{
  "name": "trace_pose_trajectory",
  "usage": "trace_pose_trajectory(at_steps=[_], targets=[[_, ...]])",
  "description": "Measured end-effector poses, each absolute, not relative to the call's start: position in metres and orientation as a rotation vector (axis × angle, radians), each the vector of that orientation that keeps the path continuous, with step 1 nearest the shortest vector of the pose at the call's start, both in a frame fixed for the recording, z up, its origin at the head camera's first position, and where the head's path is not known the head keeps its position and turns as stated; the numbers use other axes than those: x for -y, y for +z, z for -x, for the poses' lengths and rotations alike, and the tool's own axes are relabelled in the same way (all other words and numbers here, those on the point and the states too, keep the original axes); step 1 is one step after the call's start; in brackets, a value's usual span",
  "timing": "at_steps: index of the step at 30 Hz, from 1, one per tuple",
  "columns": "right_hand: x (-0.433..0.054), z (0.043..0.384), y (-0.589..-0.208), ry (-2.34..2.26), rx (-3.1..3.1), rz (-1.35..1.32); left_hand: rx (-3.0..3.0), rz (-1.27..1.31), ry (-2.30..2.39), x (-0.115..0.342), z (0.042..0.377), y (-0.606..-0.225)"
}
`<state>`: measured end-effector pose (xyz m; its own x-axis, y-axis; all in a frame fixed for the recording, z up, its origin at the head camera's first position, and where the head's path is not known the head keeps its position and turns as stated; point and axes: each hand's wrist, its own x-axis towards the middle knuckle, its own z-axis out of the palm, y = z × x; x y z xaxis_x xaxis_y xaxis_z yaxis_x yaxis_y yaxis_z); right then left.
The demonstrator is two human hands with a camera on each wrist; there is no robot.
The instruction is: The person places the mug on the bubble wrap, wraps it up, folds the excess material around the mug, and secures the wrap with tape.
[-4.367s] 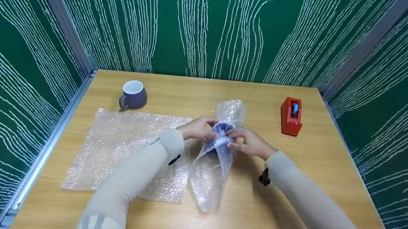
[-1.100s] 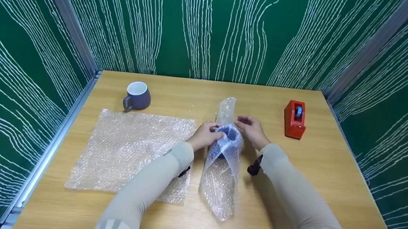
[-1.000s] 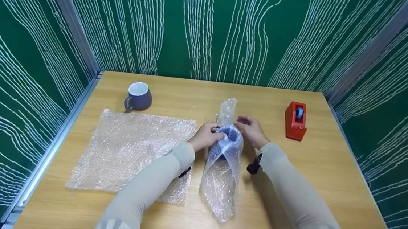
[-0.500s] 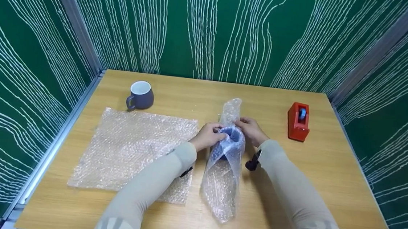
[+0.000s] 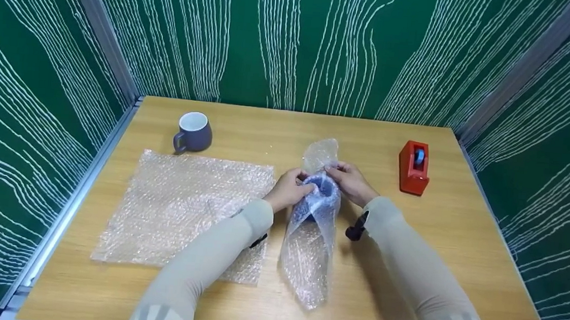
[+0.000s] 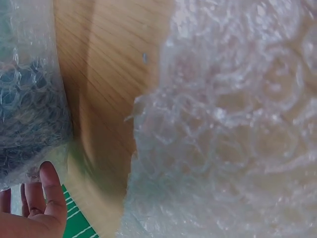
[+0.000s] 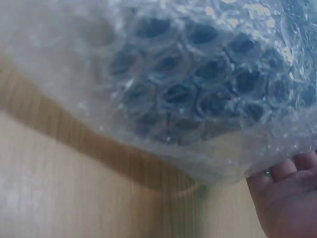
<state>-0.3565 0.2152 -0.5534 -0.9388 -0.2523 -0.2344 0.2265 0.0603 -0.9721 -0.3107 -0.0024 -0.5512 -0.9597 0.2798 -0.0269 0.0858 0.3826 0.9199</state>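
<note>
A dark blue cup (image 5: 321, 186), round-mouthed, stands inside a sheet of bubble wrap (image 5: 307, 263). One long end of the wrap trails toward the near edge, and a shorter flap rises behind the cup. My left hand (image 5: 286, 189) grips the cup's left rim through the wrap, thumb over the top. On the far right side, my right hand (image 5: 353, 183) pinches the wrap at the base of the back flap. The right wrist view shows the dark cup through the bubbles (image 7: 198, 74), with the fingers (image 7: 285, 171) at the wrap's edge.
A second bubble wrap sheet (image 5: 184, 208) lies flat to the left, partly under my left forearm. Behind it stands a grey-purple mug (image 5: 195, 135). A red tape dispenser (image 5: 413, 167) sits at the right back. Green panels (image 5: 253, 40) enclose the wooden table (image 5: 381, 300).
My right hand has gone from the wrap's front to its back flap, and its fingers have closed on it. The flap now spreads wider. My left hand keeps its hold at the rim.
</note>
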Motion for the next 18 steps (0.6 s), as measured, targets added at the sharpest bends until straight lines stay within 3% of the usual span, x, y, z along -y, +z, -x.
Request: trace_pose_trajectory(at_steps=[18], targets=[[-0.234, 0.34, -0.54, -1.653, -2.17, 0.251, -2.424, -0.208, 1.626, 0.002, 0.313, -0.556]])
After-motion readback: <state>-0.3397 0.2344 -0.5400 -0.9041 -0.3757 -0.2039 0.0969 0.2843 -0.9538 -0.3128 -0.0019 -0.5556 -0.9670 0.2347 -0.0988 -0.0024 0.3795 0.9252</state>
